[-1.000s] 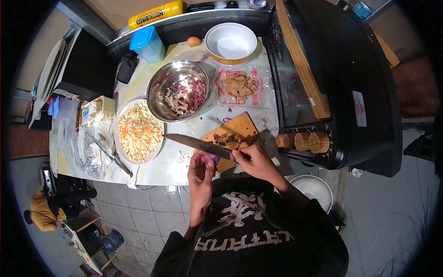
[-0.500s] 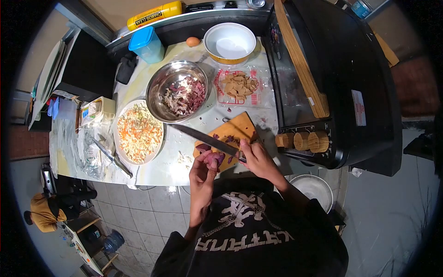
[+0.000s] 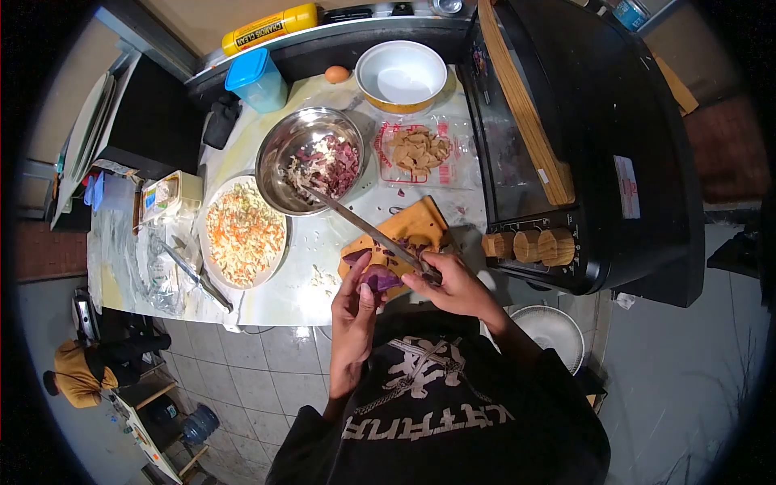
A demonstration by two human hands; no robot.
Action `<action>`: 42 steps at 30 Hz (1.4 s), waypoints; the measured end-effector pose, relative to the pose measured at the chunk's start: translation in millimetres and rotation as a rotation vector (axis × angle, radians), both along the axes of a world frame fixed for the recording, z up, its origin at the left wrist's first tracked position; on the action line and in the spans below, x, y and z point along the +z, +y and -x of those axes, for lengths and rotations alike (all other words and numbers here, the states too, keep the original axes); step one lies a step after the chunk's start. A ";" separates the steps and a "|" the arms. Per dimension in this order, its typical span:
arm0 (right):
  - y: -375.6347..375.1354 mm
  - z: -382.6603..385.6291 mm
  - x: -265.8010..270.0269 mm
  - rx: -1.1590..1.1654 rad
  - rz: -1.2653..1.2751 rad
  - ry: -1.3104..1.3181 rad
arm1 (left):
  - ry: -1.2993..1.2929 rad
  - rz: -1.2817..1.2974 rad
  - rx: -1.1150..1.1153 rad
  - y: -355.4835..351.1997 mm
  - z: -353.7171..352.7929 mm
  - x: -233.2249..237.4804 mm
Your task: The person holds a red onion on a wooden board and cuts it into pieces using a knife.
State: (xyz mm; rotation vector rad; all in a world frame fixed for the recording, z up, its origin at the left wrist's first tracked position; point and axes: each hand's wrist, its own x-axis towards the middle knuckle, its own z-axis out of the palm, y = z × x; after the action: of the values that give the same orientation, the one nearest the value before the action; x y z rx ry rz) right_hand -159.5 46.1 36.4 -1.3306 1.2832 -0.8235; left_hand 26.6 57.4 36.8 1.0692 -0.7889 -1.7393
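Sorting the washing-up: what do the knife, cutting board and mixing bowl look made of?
Knife: blade likely steel, grey with glints; handle hidden. Cutting board: seemingly wood, matte tan. Mixing bowl: probably stainless steel, mirror-shiny wall.

The surface (image 3: 303, 283) was pale, glossy stone and showed a bright sheen near its front edge. A black oven (image 3: 590, 121) with three wooden knobs (image 3: 529, 246) stood at its right edge. A dark ledge (image 3: 323, 48) ran along its back edge, beneath a beige wall (image 3: 194, 12). The floor (image 3: 242, 364) was laid in grey square tiles. A blue water bottle (image 3: 198, 422) stood on it at lower left.
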 end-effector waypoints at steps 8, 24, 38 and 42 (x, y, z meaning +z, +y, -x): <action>8.3 -1.7 5.2 0.046 0.034 0.117 | 0.106 0.019 0.057 1.8 -0.2 -9.6; 17.6 -22.1 16.1 0.061 0.467 0.547 | 0.013 -0.039 0.056 3.1 4.0 -2.2; 19.8 -28.1 21.8 0.144 0.447 0.515 | 0.012 -0.064 0.058 -2.7 6.6 -2.7; 21.1 -27.3 24.0 0.150 0.440 0.531 | 0.025 -0.050 0.064 -2.7 6.9 -1.8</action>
State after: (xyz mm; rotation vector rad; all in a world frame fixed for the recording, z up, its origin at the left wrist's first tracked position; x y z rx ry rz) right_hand -132.3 67.2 60.4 -2.0726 1.4255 -0.6913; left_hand 19.7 54.7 35.0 1.0919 -0.6919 -1.7233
